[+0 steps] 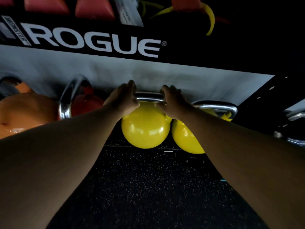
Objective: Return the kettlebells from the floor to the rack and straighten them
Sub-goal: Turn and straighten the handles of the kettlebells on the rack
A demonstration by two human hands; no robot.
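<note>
A yellow kettlebell (145, 128) with a steel handle sits on the low black rack shelf (115, 144) in the middle of the view. My left hand (123, 100) rests on the left end of its handle and my right hand (173, 103) on the right end, fingers curled around the bar. A second yellow kettlebell (186, 139) stands touching it on the right, partly hidden by my right forearm. To the left stand a red kettlebell (87, 103) with its handle turned sideways and an orange kettlebell (24, 111).
A black rack beam lettered ROGUE (99, 40) runs overhead, with pink and orange items and yellow bands above it. A black upright (267, 96) with holes stands at the right, beside another steel handle (295, 114). Speckled black rubber floor (148, 187) lies below.
</note>
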